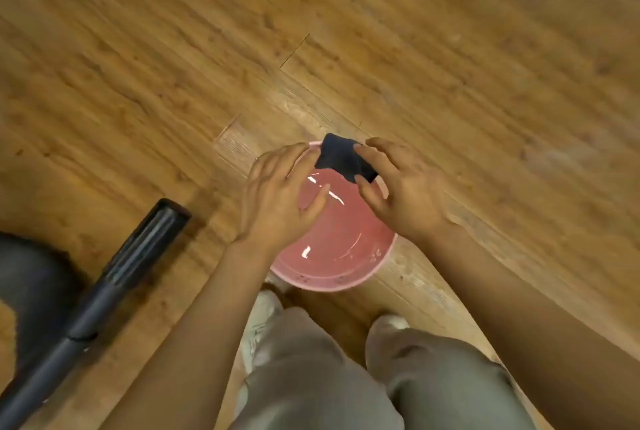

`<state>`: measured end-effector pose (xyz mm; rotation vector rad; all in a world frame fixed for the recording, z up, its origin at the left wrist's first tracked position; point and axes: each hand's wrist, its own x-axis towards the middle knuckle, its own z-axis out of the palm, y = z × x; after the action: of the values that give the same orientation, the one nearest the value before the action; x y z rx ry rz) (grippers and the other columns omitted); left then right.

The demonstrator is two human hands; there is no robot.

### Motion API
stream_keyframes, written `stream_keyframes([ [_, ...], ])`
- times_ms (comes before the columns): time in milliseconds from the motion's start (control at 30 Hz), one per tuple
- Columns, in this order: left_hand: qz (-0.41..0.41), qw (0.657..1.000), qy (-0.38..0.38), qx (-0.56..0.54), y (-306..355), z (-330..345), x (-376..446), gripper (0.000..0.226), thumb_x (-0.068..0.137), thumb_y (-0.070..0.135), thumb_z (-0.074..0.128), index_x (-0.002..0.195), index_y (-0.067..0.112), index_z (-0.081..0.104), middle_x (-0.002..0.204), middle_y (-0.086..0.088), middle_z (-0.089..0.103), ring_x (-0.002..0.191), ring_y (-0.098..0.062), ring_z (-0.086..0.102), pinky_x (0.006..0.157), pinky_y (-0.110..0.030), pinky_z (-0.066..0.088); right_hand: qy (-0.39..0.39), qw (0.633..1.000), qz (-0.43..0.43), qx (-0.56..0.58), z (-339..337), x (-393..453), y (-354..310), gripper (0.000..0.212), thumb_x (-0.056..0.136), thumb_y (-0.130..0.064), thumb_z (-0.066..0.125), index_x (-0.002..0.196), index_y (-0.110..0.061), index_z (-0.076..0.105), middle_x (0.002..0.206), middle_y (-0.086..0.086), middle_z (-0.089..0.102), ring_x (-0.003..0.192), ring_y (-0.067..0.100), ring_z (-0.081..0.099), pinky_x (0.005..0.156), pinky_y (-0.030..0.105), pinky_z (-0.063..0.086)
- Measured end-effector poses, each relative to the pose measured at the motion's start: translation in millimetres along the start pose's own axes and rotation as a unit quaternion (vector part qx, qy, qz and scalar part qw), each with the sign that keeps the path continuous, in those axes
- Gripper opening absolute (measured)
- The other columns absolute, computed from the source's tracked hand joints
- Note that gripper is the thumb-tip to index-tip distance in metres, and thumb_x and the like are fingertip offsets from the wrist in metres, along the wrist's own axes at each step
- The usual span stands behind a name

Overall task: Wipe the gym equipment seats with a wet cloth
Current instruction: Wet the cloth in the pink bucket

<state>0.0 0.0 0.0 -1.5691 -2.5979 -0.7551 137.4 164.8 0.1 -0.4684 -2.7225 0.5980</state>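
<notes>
Grey trousers [346, 377] and pale shoes [258, 318] stand on the wooden floor [450, 48]. A dark bar [114, 277] lies at the left. The left hand [277, 194] and right hand [401, 187] each pinch the dark cloth [341, 157] over the far rim of the pink bowl [332, 256] of water.

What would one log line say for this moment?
stage: wetting cloth | hands: left and right hold cloth | over: pink basin | seat: unseen

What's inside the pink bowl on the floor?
The pink bowl shows glints inside, likely water. A dark cloth, held by both hands, hangs over its far rim. The left hand covers part of the inside.
</notes>
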Motion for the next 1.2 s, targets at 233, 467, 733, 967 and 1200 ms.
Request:
stream_keyframes([
  [233,-0.002,1.0,-0.002,0.003,-33,61,11,0.046,0.092,0.034,0.057,0.129,0.006,0.061,0.131,-0.01,0.061,0.123,-0.024,0.055,0.107,-0.041,0.041,-0.034,0.999,-0.006,0.002,72,22,30,0.047,0.094,-0.028,0.059,0.138,-0.012,0.056,0.134,0.01,0.06,0.112,0.032,0.063,0.08,0.043,0.057],
  [467,-0.047,0.999,0.013,-0.005,-27,68,12,0.043,0.097,0.03,0.056,0.132,0.007,0.056,0.133,-0.011,0.06,0.126,-0.024,0.052,0.11,-0.042,0.039,0.034,0.998,-0.015,0.042,75,25,29,0.038,0.089,-0.008,0.066,0.126,-0.006,0.067,0.119,0.008,0.07,0.098,0.029,0.068,0.07,0.037,0.059],
  [733,-0.083,0.996,-0.018,0.003,12,-15,25,0.04,0.097,0.033,0.05,0.121,0.004,0.063,0.119,-0.013,0.066,0.111,-0.025,0.059,0.099,-0.04,0.045,0.016,1.0,-0.024,0.006,5,36,-12,0.043,0.079,0.011,0.074,0.12,-0.003,0.07,0.102,0.015,0.069,0.082,0.033,0.065,0.064,0.034,0.051],
  [967,-0.148,0.989,-0.017,-0.025,77,-170,32,0.044,0.1,0.04,0.048,0.118,0.004,0.066,0.115,-0.013,0.069,0.105,-0.03,0.064,0.095,-0.042,0.047,-0.044,0.996,-0.066,0.044,-131,62,-104,0.033,0.104,-0.02,0.046,0.118,0.0,0.068,0.1,0.017,0.069,0.085,0.035,0.065,0.065,0.038,0.053],
  [1200,-0.212,0.977,0.031,-0.014,154,-351,29,0.04,0.098,0.039,0.052,0.115,0.006,0.068,0.113,-0.012,0.068,0.104,-0.03,0.062,0.094,-0.037,0.043,-0.047,0.994,-0.068,0.078,-291,87,-204,0.028,0.102,-0.02,0.053,0.122,-0.006,0.067,0.106,0.015,0.067,0.088,0.037,0.063,0.076,0.045,0.049],
])
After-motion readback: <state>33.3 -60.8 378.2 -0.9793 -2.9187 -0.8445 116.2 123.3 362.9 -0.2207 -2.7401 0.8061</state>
